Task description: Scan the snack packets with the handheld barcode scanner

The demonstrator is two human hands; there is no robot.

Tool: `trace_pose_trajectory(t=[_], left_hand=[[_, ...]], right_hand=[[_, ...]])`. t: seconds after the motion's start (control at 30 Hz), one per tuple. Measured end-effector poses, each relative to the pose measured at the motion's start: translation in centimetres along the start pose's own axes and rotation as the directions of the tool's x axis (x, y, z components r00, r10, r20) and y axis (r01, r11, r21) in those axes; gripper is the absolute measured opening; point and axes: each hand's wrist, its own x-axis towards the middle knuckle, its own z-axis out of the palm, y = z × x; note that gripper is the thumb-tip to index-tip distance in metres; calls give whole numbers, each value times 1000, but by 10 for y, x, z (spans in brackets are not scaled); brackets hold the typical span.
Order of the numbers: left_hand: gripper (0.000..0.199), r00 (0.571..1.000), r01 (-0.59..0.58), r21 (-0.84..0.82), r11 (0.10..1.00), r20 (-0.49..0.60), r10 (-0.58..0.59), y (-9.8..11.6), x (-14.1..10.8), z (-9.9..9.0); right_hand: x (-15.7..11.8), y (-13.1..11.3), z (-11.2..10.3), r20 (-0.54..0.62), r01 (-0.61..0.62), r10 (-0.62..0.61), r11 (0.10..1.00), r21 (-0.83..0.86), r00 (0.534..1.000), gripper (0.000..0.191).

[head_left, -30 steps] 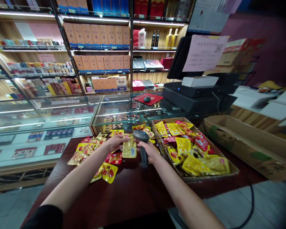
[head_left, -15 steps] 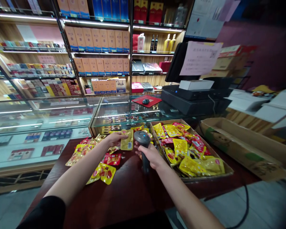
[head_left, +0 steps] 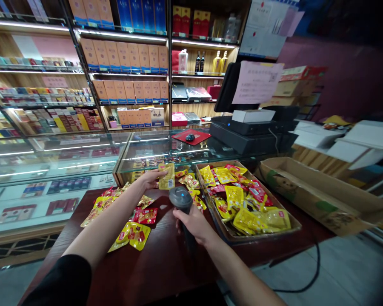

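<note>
Two hands are occupied: your left hand [head_left: 152, 179] pinches a yellow sachet [head_left: 167, 174] by its left edge, and your right hand [head_left: 192, 222] is wrapped around the handle of a dark scanner [head_left: 181, 204]. To do this well, hold the sachet flat, fingers clear of its barcode [head_left: 170, 183], and square the scanner to those bars, with no crease or glare across them. The sachet sits at your left fingertips, just beyond and slightly left of the scanner.
</note>
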Motion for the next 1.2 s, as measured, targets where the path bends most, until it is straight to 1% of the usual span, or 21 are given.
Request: trace_pose_trajectory(t=[0.23,0.43,0.57,0.67,0.77,0.83,0.9,0.97,1.07,1.13,1.2], left_hand=[[36,1000,-5,8,1000,0,5,3,-4,2],[40,998,11,42,999,-70,-8,1,2,1],[37,998,8,40,999,-68,-5,0,4,0],[35,999,11,24,1000,-36,-11,0,0,-1],[33,1000,16,6,1000,17,-16,-2,-9,4],[34,999,13,0,1000,39,-13,-5,-16,13],[35,996,14,-10,1000,85,-13,-8,-23,28],[36,987,10,2,1000,163,-10,-10,-27,46],[35,964,2,31,1000,266,-10,-10,-27,78],[33,956,4,45,999,294,-17,-10,-24,103],[30,949,17,59,998,312,-35,-12,-18,129]], right_hand=[[1,-1,-1,20,36,-35,999,-35,999,18],[2,0,0,-3,25,-25,1000,17,1000,18],[1,0,1,-12,12,-12,1000,21,1000,16],[2,1,-1,-19,14,-13,999,46,1000,16],[6,1,-7,-65,71,-62,986,152,996,21],[9,-2,-15,-126,123,-99,972,200,987,22],[12,-6,-25,-191,159,-120,966,204,974,21],[12,-13,-38,-251,186,-131,960,208,959,22],[8,-24,-62,-307,240,-169,949,207,936,26],[2,-30,-81,-350,274,-198,944,183,916,26],[-6,-34,-102,-409,302,-219,941,152,886,22]])
